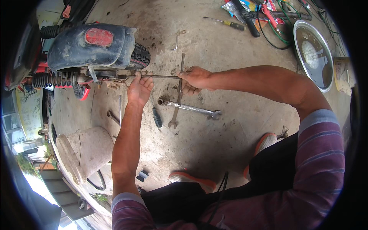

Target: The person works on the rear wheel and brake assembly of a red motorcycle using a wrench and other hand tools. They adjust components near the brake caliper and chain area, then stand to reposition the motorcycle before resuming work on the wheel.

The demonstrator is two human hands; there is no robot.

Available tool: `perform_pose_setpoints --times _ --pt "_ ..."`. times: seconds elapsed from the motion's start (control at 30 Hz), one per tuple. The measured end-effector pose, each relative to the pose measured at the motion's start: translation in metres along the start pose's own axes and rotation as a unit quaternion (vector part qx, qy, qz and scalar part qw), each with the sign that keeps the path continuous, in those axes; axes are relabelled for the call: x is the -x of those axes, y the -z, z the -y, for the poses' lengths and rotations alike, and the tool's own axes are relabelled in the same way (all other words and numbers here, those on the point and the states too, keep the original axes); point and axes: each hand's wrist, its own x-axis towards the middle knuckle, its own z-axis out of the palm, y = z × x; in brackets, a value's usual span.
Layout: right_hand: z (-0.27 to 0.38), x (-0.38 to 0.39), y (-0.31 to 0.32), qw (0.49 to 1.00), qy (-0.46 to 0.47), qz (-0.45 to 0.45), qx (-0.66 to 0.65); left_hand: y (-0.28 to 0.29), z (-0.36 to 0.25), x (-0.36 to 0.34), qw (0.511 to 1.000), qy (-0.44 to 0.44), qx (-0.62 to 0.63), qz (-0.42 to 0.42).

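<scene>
My left hand [141, 86] grips a long metal rod [163, 76] by the rear axle of a scooter with a dusty black fender [84, 46]. My right hand [193, 79] is closed on the crossbar [182, 61] at the rod's right end, forming a T-handle. A coil shock absorber [53, 79] sits left of the axle. Under my right hand, a chrome combination wrench [195, 108] lies on the floor across a duller open-end wrench [174, 117]. A dark-handled screwdriver [157, 118] lies just left of them.
A pale bucket [88, 153] stands at lower left, near another wrench [113, 117]. Tools and cables, with a red-handled tool [264, 21], lie at upper right beside a yellow screwdriver [234, 25]. A round metal tray [327, 76] and a bucket [343, 76] are at right. My shoes [189, 179] are below.
</scene>
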Motion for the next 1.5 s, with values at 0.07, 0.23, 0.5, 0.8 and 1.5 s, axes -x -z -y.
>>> perform_pose_setpoints --times 0.07,0.23,0.5,0.8,1.5 --pt "0.001 0.003 0.003 0.945 0.098 -0.146 0.276 -0.004 0.003 -0.001 1.0 -0.008 0.0 -0.017" --pt "-0.012 0.015 0.008 0.72 0.376 -0.266 0.52 0.0 0.007 -0.006 0.999 -0.019 -0.021 -0.026" --pt "-0.029 -0.012 0.013 0.662 0.498 -0.182 0.53 0.006 0.009 -0.009 0.999 -0.01 -0.028 -0.046" --pt "-0.02 -0.022 0.001 0.993 0.003 -0.017 -0.12 -0.001 0.0 -0.003 0.999 -0.022 -0.016 0.025" --pt "-0.015 -0.006 -0.013 0.99 -0.021 -0.012 -0.141 0.003 -0.003 0.002 0.999 -0.022 -0.007 0.034"
